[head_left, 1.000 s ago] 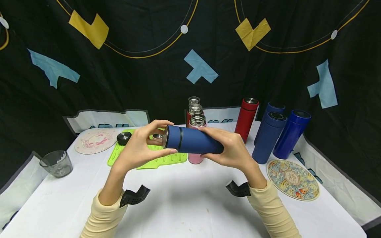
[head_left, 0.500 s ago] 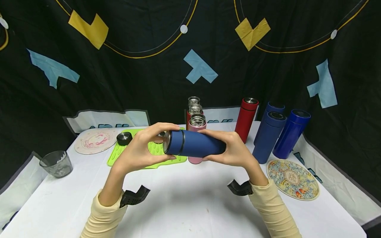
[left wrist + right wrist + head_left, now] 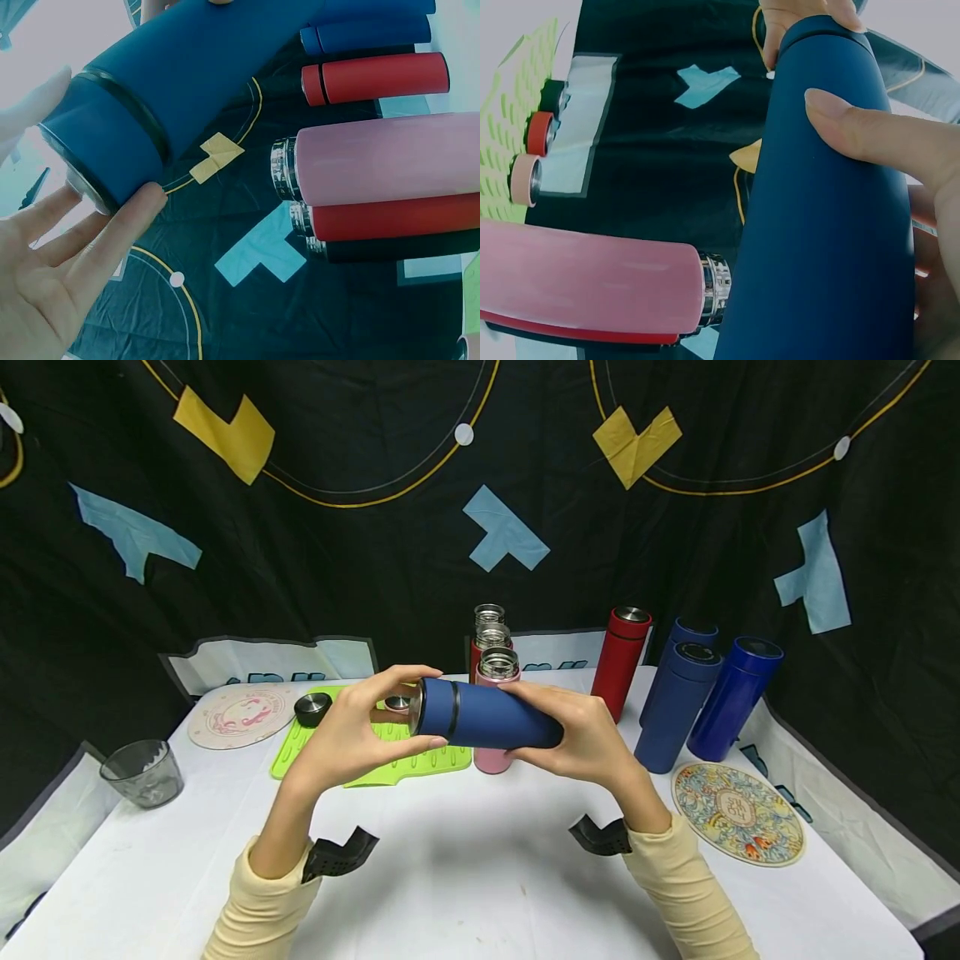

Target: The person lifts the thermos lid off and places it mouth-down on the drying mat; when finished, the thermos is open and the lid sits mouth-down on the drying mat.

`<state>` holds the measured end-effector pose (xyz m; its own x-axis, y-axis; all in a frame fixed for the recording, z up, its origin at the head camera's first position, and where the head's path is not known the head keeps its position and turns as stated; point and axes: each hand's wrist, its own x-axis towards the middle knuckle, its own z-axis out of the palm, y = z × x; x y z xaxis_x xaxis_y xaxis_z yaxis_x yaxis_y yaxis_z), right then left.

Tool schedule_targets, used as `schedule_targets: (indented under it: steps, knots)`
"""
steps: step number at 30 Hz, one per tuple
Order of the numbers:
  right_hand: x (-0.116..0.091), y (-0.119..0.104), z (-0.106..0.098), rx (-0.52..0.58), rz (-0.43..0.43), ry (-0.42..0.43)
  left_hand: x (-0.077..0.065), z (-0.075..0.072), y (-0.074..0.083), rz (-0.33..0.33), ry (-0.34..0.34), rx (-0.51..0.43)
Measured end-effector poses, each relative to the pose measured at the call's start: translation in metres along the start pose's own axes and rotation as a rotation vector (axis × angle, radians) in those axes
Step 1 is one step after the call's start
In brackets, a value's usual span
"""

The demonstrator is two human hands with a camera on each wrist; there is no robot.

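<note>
A dark blue thermos (image 3: 498,717) is held nearly level above the table, its lid (image 3: 435,706) towards the left. My left hand (image 3: 341,739) pinches the lid end, fingertips over the top and thumb below. My right hand (image 3: 581,735) grips the base end of the body. In the left wrist view the left fingers (image 3: 139,214) touch the lid near the dark ring. The right thumb (image 3: 855,127) lies along the body in the right wrist view. Behind the thermos stands a pink bottle (image 3: 491,762) with its metal neck bare, partly hidden.
More uncapped bottles line up behind the pink one. A green mat (image 3: 442,762) carries a black cap (image 3: 312,708), a red cap (image 3: 538,133) and a pink cap (image 3: 525,180). Capped red (image 3: 622,656) and blue bottles (image 3: 678,710) stand right, near a patterned coaster (image 3: 780,814). A glass (image 3: 146,777) stands left.
Half a second ago the thermos sat slightly lower and further right, its lid end turned more towards the head camera. It has swung back to about its pose of one second ago.
</note>
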<state>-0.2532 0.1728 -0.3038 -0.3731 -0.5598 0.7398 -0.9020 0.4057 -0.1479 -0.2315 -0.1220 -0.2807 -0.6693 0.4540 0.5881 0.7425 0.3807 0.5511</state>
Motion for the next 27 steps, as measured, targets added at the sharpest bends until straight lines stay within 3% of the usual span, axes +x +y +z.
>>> schedule_targets:
  steps: [3, 6, 14, 19, 23, 27]
  knots:
    - [0.0003, -0.0008, 0.0004, -0.022, -0.002, 0.001, 0.0, 0.0005, -0.0014, -0.03, 0.0, 0.006]
    - [0.0001, -0.0003, 0.0005, -0.01, 0.007, -0.007, 0.0004, 0.0008, -0.0025, -0.018, -0.018, 0.007]
    - [-0.0026, 0.008, 0.0001, 0.167, 0.068, -0.052, 0.0014, -0.0006, -0.0005, 0.122, -0.049, 0.027]
    - [-0.0031, 0.0088, -0.0005, 0.192, 0.079, -0.067, 0.0016, -0.0024, 0.0004, 0.197, -0.055, 0.027]
    - [-0.0029, 0.0066, -0.0008, 0.165, 0.087, -0.068, 0.0014, -0.0026, 0.0, 0.193, -0.057, 0.023]
    - [-0.0022, 0.0032, -0.0004, 0.106, 0.076, -0.055, 0.0006, -0.0016, -0.0006, 0.138, -0.043, 0.02]
